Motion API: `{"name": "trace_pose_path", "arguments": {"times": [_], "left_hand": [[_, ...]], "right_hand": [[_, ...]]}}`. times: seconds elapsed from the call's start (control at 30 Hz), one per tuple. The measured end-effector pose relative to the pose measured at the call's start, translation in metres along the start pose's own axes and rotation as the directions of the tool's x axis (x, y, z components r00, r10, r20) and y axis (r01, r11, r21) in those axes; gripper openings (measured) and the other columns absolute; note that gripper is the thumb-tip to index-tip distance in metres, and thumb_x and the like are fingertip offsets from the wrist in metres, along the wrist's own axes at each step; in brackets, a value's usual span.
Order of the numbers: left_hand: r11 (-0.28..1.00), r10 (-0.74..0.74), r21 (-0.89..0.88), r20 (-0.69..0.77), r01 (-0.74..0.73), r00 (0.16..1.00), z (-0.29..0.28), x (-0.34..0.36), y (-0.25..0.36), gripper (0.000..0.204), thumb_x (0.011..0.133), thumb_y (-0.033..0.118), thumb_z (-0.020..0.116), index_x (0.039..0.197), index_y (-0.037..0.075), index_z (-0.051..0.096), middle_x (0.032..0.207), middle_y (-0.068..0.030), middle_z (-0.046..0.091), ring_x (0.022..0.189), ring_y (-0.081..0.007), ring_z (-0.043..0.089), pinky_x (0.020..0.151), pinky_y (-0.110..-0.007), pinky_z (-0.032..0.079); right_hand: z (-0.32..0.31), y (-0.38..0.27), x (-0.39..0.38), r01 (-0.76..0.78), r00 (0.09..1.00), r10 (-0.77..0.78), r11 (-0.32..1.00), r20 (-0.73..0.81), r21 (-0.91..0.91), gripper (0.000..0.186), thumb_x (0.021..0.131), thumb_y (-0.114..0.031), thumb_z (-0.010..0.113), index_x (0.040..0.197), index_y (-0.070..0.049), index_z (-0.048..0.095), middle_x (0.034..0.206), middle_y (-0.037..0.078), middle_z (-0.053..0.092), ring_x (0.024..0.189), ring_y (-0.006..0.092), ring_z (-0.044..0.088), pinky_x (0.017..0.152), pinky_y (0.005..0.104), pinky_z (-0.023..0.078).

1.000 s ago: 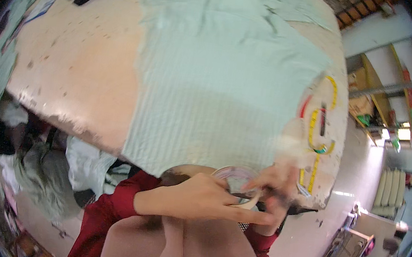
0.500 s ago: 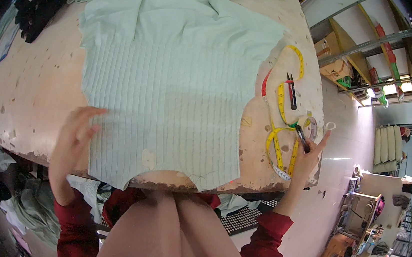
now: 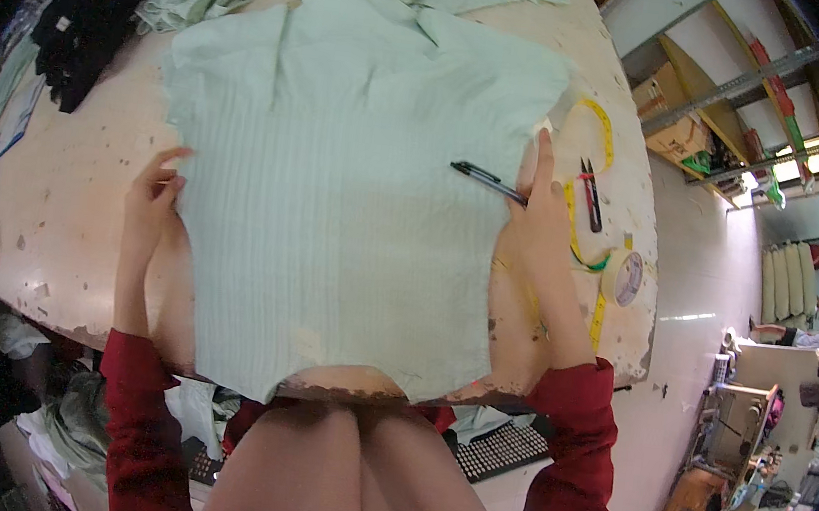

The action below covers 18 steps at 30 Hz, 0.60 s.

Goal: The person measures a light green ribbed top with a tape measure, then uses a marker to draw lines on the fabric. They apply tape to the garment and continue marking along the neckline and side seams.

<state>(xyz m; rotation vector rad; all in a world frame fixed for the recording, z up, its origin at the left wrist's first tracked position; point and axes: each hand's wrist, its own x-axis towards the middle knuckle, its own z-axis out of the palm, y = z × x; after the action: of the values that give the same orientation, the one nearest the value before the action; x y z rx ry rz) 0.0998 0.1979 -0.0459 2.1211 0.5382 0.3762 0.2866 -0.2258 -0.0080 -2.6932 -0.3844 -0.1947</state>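
As the right grip (image 3: 544,225) holds a slim black pen (image 3: 483,176), the loosely parted left grip (image 3: 152,187) meets pale-green pleated fabric (image 3: 353,220).
Likely light, limp; best held by both side edges.

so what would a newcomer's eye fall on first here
Probably the large pale green cloth, spread across the middle of the table. Against it, a dark pen juts from the right hand. A yellow tape measure then catches the eye, right of that hand.
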Motion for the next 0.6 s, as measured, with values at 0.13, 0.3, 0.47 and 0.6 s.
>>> {"name": "trace_pose_path", "arguments": {"times": [0.13,0.3,0.47,0.6], "left_hand": [[0.995,-0.019,0.091,-0.077,0.026,0.997,-0.017,-0.038,0.006,0.034,0.089,-0.005,0.057,0.118,0.007,0.068,0.079,-0.0010,0.053,0.067,-0.0086,0.045,0.062,-0.023,0.039],[0.950,-0.277,0.176,0.092,0.258,0.957,-0.051,-0.129,0.024,0.035,0.085,-0.005,0.062,0.117,0.008,0.068,0.090,-0.0066,0.059,0.074,-0.0141,0.052,0.069,-0.027,0.044],[0.870,0.009,0.489,0.123,-0.069,0.992,-0.058,-0.146,0.061,0.031,0.086,0.000,0.060,0.116,0.006,0.066,0.115,-0.0147,0.055,0.108,-0.0336,0.052,0.095,-0.040,0.043],[0.916,0.198,0.321,0.158,-0.240,0.967,-0.007,-0.081,0.049,0.033,0.094,0.001,0.049,0.125,0.007,0.058,0.124,-0.0148,0.055,0.121,-0.0341,0.049,0.105,-0.044,0.038]], "right_hand": [[-0.013,0.001,-0.025,0.111,0.994,-0.111,0.993,0.006,0.047,0.099,0.077,0.004,0.065,0.158,-0.017,0.012,0.085,0.021,0.060,0.082,0.0375,0.061,0.075,0.0460,0.048],[-0.046,-0.010,-0.111,-0.131,0.945,0.102,0.989,0.312,0.073,0.100,0.075,0.007,0.062,0.159,-0.015,0.012,0.090,0.023,0.058,0.083,0.0378,0.059,0.074,0.0452,0.047],[-0.064,-0.032,-0.105,0.138,0.984,-0.147,0.986,0.098,0.094,0.090,0.081,0.007,0.060,0.158,-0.015,0.019,0.092,0.017,0.054,0.076,0.0311,0.056,0.072,0.0382,0.047],[-0.004,-0.050,-0.045,0.251,0.958,-0.268,0.955,-0.101,-0.156,0.077,0.092,0.000,0.057,0.158,-0.015,0.020,0.079,0.014,0.054,0.072,0.0304,0.055,0.069,0.0392,0.045]]}}
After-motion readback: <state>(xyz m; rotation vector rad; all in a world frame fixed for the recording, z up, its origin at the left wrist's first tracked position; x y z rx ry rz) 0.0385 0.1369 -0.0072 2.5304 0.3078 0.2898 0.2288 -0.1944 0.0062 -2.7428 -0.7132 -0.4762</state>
